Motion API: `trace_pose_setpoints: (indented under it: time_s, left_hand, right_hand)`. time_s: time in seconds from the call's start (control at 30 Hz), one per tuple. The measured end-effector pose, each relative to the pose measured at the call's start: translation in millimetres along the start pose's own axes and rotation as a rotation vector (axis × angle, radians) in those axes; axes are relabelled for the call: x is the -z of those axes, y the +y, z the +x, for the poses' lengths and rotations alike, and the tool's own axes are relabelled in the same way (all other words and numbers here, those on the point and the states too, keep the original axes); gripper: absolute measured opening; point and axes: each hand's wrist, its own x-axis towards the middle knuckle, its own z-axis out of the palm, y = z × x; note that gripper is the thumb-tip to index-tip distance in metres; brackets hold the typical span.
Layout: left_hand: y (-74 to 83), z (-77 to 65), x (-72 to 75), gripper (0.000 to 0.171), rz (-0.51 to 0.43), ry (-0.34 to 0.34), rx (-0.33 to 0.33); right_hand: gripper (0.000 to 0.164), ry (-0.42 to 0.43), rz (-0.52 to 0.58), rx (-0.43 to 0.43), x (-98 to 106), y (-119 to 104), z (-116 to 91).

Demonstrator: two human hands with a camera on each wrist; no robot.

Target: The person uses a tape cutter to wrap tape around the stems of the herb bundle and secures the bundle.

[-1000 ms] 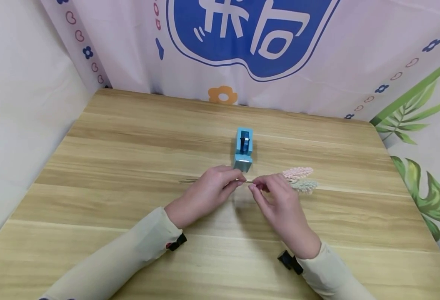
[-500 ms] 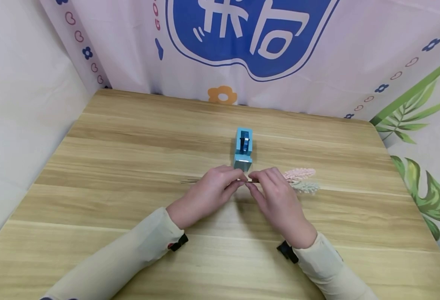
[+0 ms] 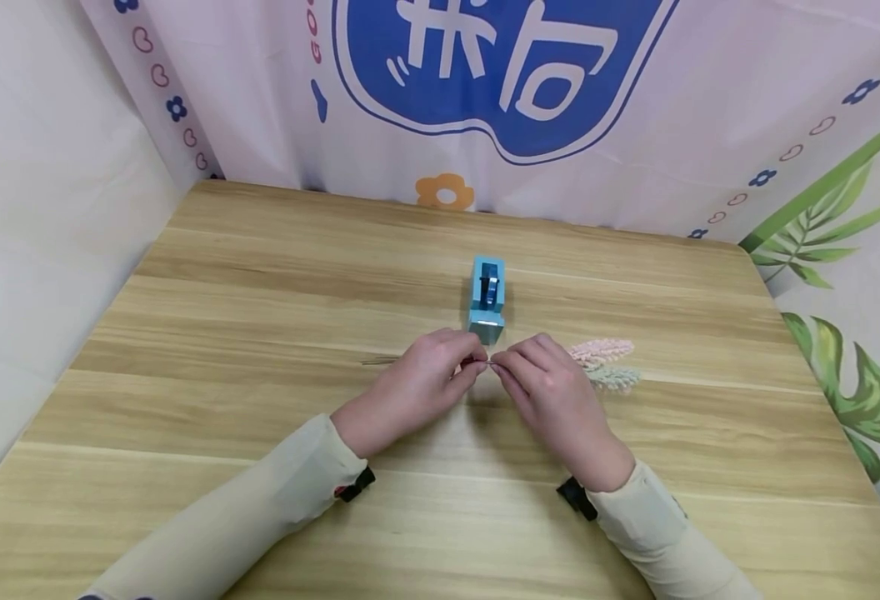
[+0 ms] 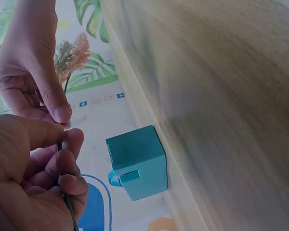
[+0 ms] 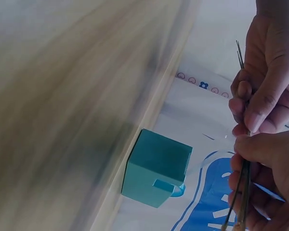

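Thin stems [image 3: 380, 361] of two artificial flowers run sideways through both hands, low in the middle of the table. One flower head is pink [image 3: 602, 352], the other pale green [image 3: 615, 378]; both stick out past the right hand. The left hand [image 3: 425, 375] grips the stems, their bare ends showing beyond it at the left. Thumb and fingers of the right hand [image 3: 560, 392] pinch them nearer the heads, its fingertips right beside the left ones. In the right wrist view the stems [image 5: 244, 192] pass along the curled fingers. Fingers hide the pinched stretch.
A blue tape dispenser [image 3: 487, 318] stands just behind the fingertips, its roll inside. The wooden table [image 3: 260, 283] ends at a white curtain [image 3: 260, 100] with a blue printed emblem. A leaf-print sheet [image 3: 852, 375] hangs along the right side.
The right hand has shifted left, its fingertips closing up to the left hand's, and its grip on the stems has changed. The flower heads have moved slightly right. The left hand stays nearly still.
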Motion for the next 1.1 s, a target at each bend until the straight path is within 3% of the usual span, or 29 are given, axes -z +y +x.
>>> trace_pose_setpoints:
  time_s: [0.3,0.67,0.9,1.1]
  left_hand:
    - [2.0,2.0,2.3,0.013,0.023,-0.052,0.031]
    - [1.0,-0.4,0.6,0.010,0.040,-0.031,-0.018]
    - [1.5,-0.2,-0.6,0.009,0.044,-0.030,-0.014]
    - [2.1,-0.1,-1.9,0.008,0.049,-0.025,-0.012]
  right_hand:
    - [0.008,0.033,-0.028,0.057,-0.9,4.9,-1.8]
    - [0.008,-0.047,-0.085,0.012,7.5,1.5,-3.6]
    - [0.007,-0.147,-0.110,-0.004,13.2,-0.4,-2.5]
    - [0.003,-0.172,-0.102,-0.021,15.2,-0.8,-1.7]
